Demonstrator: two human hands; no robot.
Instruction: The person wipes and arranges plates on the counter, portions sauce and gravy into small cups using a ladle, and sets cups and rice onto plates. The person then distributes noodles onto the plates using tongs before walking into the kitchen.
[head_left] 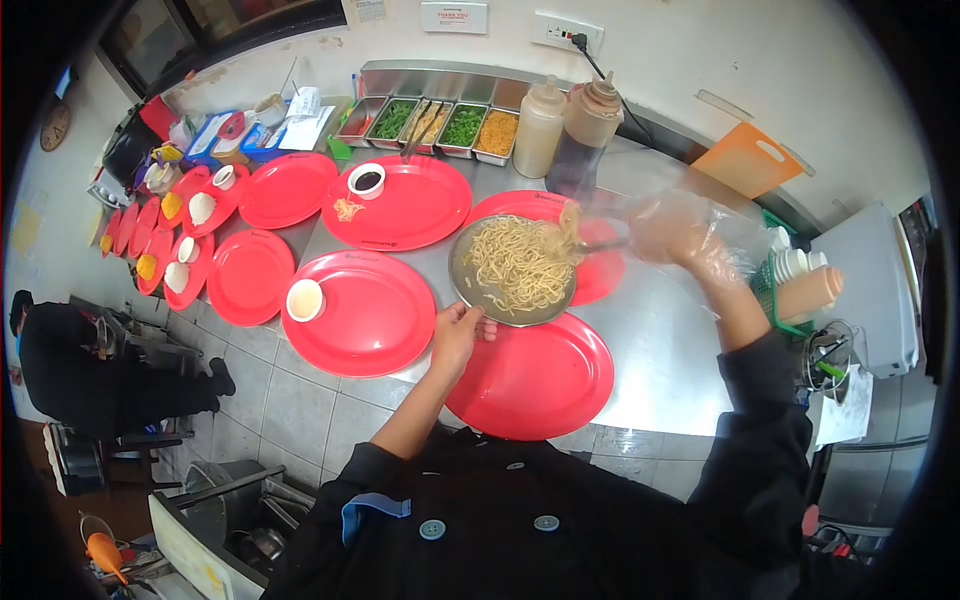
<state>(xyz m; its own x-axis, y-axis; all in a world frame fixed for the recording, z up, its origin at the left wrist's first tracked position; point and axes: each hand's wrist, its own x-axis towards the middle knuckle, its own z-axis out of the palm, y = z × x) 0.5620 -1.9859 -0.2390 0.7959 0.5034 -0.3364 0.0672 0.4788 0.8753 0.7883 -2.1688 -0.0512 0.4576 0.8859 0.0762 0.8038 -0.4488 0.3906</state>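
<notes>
My left hand [465, 335] grips the near rim of a round metal pan [468, 285] heaped with noodles [515, 265]. My right hand [665, 230], in a clear plastic glove and smeared by motion, is closed on tongs [605, 243]. A clump of noodles hangs at the tongs' tips, over the pan's right side. Beneath the pan are two red oval plates, one nearer me [540, 385] and one behind [600, 280], both partly covered. To the left, a red plate [375, 335] bears a small cup of pale sauce [305, 300].
Metal trays of chopped toppings [462, 128] stand at the back beside two squeeze bottles [540, 125]. More red plates [290, 190] line the counter leftward, some with rice. An orange cutting board [750, 165] leans right, near a green basket of cups [790, 280]. Another person [90, 360] is at far left.
</notes>
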